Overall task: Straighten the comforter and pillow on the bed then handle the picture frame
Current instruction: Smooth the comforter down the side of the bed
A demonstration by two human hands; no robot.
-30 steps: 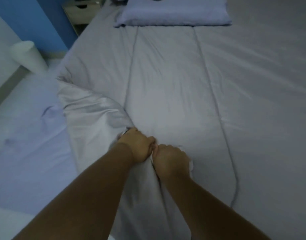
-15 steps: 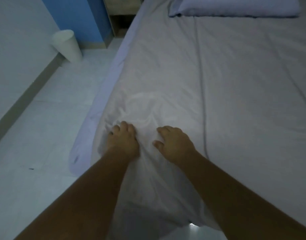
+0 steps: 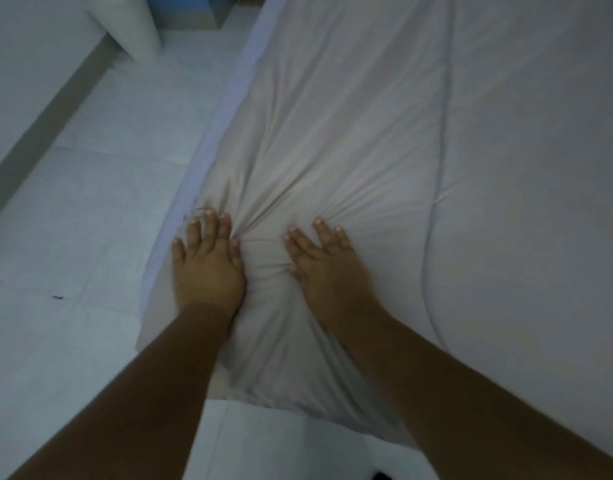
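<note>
Over at nine o'clock, pale floor tiles [image 3: 90,220] filled the left side, with a grey skirting strip [image 3: 45,123] slanting from eight up toward eleven and a small dark speck [image 3: 58,297] sitting on one tile. Up at eleven, a white bin [image 3: 138,26] stood on the floor, cut off by the top edge, with a sliver of blue wall [image 3: 184,10] just to its right. Next came a lavender bed sheet [image 3: 225,109], a narrow band running from twelve down to eight along the side of the bed.

The grey comforter [image 3: 367,116] lay spread over that sheet, covering everything from twelve round to four, its near corner drooping over the bed's end at six.

And there was the left hand [image 3: 208,268], just left of centre, palm down on the comforter's edge, fingers straight and close together, pointing to twelve and gripping nothing. A ridge of bunched fabric stood between the hands, creases fanning toward one o'clock. The right hand [image 3: 329,268] pressed flat too, fingers straight, slightly spread, aimed at eleven. Further right, a stitched seam [image 3: 443,133] ran from twelve and curved down toward five
</note>
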